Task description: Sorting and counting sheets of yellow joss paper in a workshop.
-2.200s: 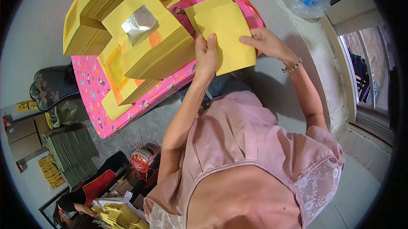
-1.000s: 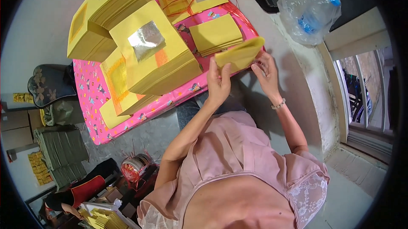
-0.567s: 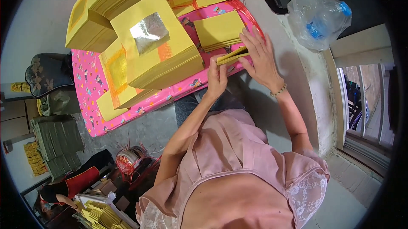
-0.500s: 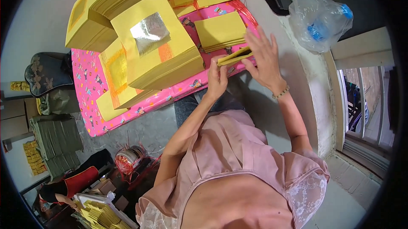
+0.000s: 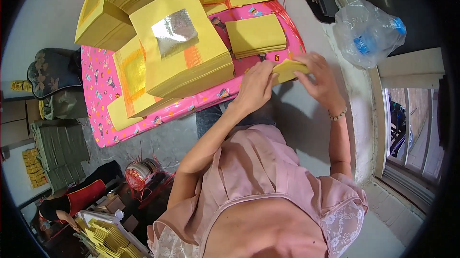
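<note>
Between my two hands is a small folded piece of yellow paper (image 5: pixel 289 70), held off the table's near right edge. My left hand (image 5: pixel 256 85) grips its left side, fingers bent round it. The fingers of my right hand (image 5: pixel 320 78) curl over its right end, with the thumb against the near face. Just beyond lies a short pile of folded yellow papers (image 5: pixel 257 36). Left of that stands a tall stack of yellow paper sheets (image 5: pixel 201 73), its top sheet bearing a silver foil square (image 5: pixel 175 33) and an orange patch.
A pink patterned cloth (image 5: pixel 98 95) covers the table. More yellow stacks (image 5: pixel 98 23) stand far left; red plastic string (image 5: pixel 290 23) trails at the back right. A clear plastic bag (image 5: pixel 369 33) sits by the window. At lower left, another person (image 5: pixel 86 198) handles yellow papers (image 5: pixel 112 239).
The yellow paper has turned from edge-on, with a gap in its fold, to face-on. My right hand, spread before, now curls round its end. Both hands have shifted slightly right.
</note>
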`<state>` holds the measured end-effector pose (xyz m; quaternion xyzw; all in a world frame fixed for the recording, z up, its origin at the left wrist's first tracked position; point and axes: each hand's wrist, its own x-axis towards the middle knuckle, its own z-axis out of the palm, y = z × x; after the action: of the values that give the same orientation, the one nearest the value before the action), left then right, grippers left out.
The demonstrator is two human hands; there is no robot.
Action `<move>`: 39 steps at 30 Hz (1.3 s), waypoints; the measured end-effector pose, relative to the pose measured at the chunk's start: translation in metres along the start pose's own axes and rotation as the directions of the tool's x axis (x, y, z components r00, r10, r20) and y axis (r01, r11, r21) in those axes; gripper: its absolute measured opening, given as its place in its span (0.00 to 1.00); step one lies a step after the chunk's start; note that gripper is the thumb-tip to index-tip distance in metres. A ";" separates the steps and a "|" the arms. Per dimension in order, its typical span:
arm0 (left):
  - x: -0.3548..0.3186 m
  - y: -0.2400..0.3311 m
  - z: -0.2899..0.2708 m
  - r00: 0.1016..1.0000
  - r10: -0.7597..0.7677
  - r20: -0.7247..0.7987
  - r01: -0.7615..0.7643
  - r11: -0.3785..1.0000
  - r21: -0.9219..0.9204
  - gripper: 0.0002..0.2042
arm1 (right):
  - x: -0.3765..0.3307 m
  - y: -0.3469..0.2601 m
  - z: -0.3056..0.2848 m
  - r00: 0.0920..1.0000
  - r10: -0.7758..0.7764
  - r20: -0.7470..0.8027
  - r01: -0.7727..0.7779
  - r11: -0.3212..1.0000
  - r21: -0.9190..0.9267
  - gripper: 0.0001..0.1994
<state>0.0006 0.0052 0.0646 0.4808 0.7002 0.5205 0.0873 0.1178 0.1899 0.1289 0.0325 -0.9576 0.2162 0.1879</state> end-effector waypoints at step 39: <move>0.004 -0.057 0.025 0.992 -0.086 -0.097 0.128 0.778 0.615 0.37 | 0.071 0.114 0.147 0.845 0.525 -0.106 -0.480 0.829 0.287 0.18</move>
<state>-0.0188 0.0249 0.0086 0.4256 0.8607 0.2710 -0.0680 -0.0157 0.2321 -0.0132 -0.2175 -0.8761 0.3787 0.2043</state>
